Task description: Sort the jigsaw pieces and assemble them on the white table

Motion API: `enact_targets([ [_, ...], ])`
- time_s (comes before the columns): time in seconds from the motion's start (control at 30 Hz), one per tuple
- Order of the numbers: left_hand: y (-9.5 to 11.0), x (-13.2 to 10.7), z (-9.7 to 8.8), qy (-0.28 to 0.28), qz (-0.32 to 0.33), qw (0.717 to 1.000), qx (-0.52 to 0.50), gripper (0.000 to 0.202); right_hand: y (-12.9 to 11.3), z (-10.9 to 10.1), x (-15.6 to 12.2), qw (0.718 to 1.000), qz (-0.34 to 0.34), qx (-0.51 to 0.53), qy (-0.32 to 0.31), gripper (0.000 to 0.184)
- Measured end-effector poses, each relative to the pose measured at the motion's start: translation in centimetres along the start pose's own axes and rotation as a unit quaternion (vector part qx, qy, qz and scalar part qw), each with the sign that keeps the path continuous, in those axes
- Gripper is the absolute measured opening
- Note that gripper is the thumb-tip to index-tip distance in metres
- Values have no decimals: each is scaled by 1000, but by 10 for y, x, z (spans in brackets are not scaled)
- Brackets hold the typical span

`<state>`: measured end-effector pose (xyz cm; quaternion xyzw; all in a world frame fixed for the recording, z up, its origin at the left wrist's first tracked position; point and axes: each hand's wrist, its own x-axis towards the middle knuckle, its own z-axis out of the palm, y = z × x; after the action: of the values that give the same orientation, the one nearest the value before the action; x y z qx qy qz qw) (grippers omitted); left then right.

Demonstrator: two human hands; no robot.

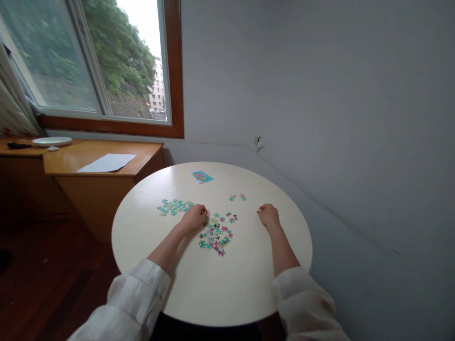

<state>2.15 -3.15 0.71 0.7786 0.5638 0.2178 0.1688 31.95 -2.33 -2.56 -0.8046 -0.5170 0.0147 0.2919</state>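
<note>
Jigsaw puzzle pieces lie in groups on a round white table. A mixed pile of pink, teal and yellow puzzle pieces is in the middle. Mostly teal puzzle pieces are spread at the left, and a few puzzle pieces lie apart farther back. My left hand is closed between the teal group and the mixed pile; whatever its fingers hold is hidden. My right hand is closed right of the pile, its fingertips pressed together, and I cannot make out anything in them.
A small colourful picture card lies at the table's far side. On the left, a wooden desk carries a paper sheet and a white plate. A grey wall borders the table at the back and right, with a socket.
</note>
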Motion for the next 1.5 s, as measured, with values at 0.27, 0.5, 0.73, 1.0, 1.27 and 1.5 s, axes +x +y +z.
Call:
enact_targets([
  [0.27,1,-2,-2,0,2,1000,-4,23,-9,0,-3,996,-39,77,-3,14],
  [0.5,1,0,1,14,5,1000,-15,23,-37,2,-11,947,16,313,-65,6],
  [0.73,2,5,0,75,-14,992,-102,23,-62,6,-29,915,-60,397,-48,27],
  [1.0,8,3,1,50,-18,966,-252,29,-89,7,-52,866,-188,445,-125,25],
  [1.27,20,-5,-2,-50,-38,930,-361,28,-99,-5,-72,866,-321,350,-159,26],
  [1.5,20,-3,1,-41,-37,916,-398,24,-102,-8,-78,864,-346,322,-174,30],
])
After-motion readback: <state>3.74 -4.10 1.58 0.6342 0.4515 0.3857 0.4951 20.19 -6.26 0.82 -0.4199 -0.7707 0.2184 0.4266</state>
